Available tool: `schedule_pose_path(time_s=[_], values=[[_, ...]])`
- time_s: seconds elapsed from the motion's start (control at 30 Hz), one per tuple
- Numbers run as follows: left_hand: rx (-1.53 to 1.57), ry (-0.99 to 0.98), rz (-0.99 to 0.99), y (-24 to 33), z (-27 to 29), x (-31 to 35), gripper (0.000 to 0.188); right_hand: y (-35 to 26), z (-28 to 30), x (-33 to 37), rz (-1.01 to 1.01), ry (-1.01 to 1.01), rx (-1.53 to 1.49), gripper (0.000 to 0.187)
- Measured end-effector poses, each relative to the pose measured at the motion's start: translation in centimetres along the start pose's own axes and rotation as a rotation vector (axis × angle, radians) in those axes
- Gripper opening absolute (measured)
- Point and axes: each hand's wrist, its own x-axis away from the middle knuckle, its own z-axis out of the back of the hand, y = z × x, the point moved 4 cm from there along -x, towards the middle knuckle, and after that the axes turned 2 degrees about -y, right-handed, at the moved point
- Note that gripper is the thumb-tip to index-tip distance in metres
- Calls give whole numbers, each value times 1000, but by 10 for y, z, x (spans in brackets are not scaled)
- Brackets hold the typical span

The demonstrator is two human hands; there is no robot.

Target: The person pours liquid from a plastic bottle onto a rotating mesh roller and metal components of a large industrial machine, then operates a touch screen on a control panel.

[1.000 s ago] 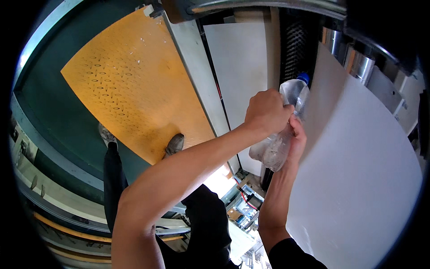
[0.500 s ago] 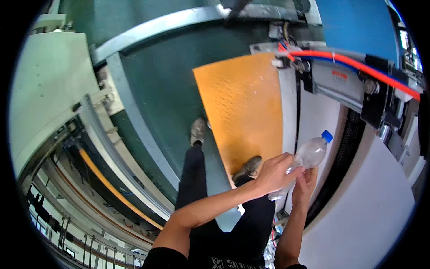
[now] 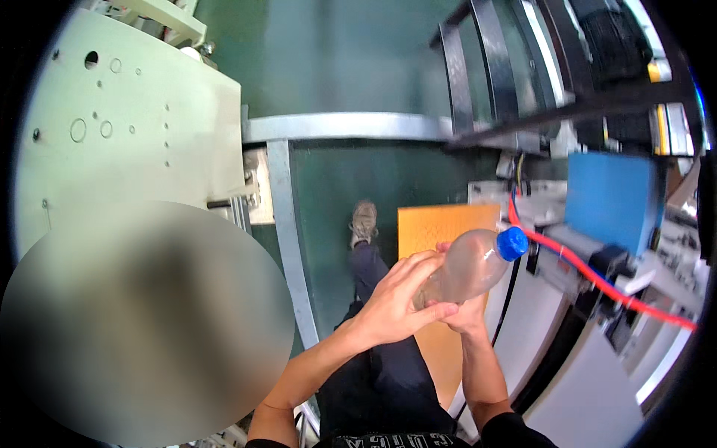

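Between my two hands is a clear plastic bottle (image 3: 475, 263) with a blue screw cap (image 3: 512, 243), tilted so that its cap points to the upper right. My left hand (image 3: 399, 299) is wrapped round the lower part from the left, thumb along the near side. From beneath and the right, my right hand (image 3: 469, 313) grips the same bottle; most of its fingers are hidden behind it. The bottle's base is covered by my left hand.
An orange board (image 3: 448, 228) lies below the bottle. A pale green machine panel (image 3: 142, 119) stands at the left, a grey metal frame (image 3: 351, 127) crosses ahead. At right are a red hose (image 3: 575, 261), a blue block (image 3: 609, 198) and a dark metal rack (image 3: 485, 67). A blurred patch hides the lower left.
The bottle and both hands have come up closer to the view and a little left. My view has swung, bringing the dark rack in at the upper right. My feet have shifted.
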Motion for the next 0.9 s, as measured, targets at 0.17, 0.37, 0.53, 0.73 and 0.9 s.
schedule_pose_path(time_s=[0.17,0.37,0.53,0.73,0.9], values=[[82,2,-5,5,84,-92,90,-34,-16,-110,69,-254,-85,94],[139,157,90,-23,151,-188,90,-51,-15,-253,-105,-377,173,88],[226,304,1,0,233,-261,81,-137,-47,-359,-26,-585,716,115],[-349,421,-269,50,368,-352,67,-302,-95,-486,-45,-475,566,85],[-552,400,-281,36,472,-441,62,-351,-172,-625,130,-426,1011,42]])
